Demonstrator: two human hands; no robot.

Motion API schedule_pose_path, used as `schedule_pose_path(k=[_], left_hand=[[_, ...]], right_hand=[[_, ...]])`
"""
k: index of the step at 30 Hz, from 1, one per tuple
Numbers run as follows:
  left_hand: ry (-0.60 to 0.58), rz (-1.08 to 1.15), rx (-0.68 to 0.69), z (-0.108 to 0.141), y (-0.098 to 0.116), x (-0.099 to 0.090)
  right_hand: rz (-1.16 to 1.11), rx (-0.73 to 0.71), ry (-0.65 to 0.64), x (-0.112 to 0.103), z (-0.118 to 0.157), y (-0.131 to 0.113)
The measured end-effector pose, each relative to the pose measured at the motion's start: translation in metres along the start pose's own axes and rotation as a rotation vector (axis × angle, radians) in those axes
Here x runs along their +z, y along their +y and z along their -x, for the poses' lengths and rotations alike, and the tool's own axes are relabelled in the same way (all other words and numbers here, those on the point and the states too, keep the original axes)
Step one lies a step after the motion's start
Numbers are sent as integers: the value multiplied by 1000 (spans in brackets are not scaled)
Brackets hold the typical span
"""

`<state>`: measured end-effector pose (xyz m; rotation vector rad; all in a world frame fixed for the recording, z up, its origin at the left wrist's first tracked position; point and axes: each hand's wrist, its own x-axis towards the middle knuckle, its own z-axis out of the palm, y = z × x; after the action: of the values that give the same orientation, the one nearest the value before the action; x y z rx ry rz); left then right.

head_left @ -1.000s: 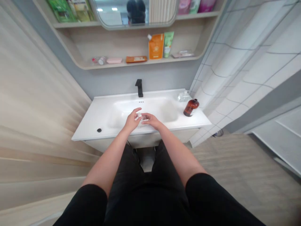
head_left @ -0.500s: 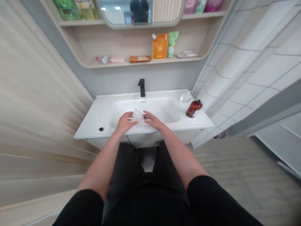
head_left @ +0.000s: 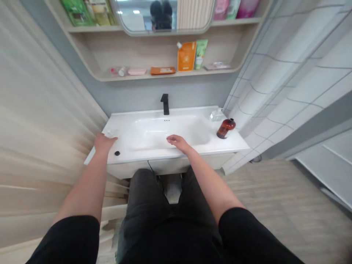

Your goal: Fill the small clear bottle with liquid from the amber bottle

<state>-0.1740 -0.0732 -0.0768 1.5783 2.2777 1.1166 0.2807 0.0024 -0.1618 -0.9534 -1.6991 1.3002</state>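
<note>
My left hand (head_left: pixel 104 142) is at the left end of the white countertop, its fingers closed around a small clear, whitish thing (head_left: pixel 109 132) whose kind I cannot make out. Just to its right and nearer the front edge lies a small black round cap-like piece (head_left: pixel 117 153). Over the front of the sink basin (head_left: pixel 154 126), my right hand (head_left: pixel 178 141) hovers with fingers drawn together. Whatever is in its fingertips, if anything, is too small to name. An amber bottle (head_left: pixel 226 128) without a cap stands to the right of the basin.
A clear pump bottle (head_left: pixel 216 114) stands behind the amber one. The black faucet (head_left: pixel 165 104) rises at the back. Above hangs a shelf (head_left: pixel 137 75) with an orange pouch (head_left: pixel 187 57), a green tube (head_left: pixel 201 54) and a mirror. A curtain (head_left: pixel 55 110) borders the left.
My left hand has moved from over the basin to the counter's left end, carrying the clear thing with it. My right hand has stayed over the basin, its fingers drawing closer together.
</note>
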Motion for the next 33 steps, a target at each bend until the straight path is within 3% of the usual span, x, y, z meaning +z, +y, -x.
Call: schedule_pose_path(k=[2, 6, 7, 8, 11, 13, 14, 17, 21, 24, 27, 30, 33], left_hand=[[155, 14, -130, 13, 13, 3], [364, -1, 30, 56, 49, 15], [372, -52, 74, 67, 58, 24], [323, -109, 119, 78, 67, 34], [-23, -212, 247, 98, 93, 79], [-309, -343, 296, 102, 107, 109], [-399, -396, 315, 102, 112, 121], [-488, -490, 346, 100, 119, 142], [-476, -536, 375, 101, 117, 143], [-468, -562, 388, 105, 116, 139], [-470, -585, 358, 108, 120, 138], [-480, -614, 328, 109, 124, 138], [-500, -627, 314, 108, 127, 138]], right_hand=[[2, 1, 9, 0, 1, -2], [-20, 31, 2, 1, 0, -1], [-21, 36, 0, 1, -1, -1], [-20, 38, 4, 1, -2, 0], [15, 29, 33, 0, -4, -1], [56, 21, 54, 1, -3, -2], [78, 17, 59, 1, -1, -4], [165, -15, 54, 6, 5, -9], [358, -72, 109, -3, 15, -33], [590, -142, 191, -48, 15, -70], [858, -131, 345, -132, 0, -114], [1188, 54, 436, -226, -29, -144], [1420, 359, 274, -299, -62, -149]])
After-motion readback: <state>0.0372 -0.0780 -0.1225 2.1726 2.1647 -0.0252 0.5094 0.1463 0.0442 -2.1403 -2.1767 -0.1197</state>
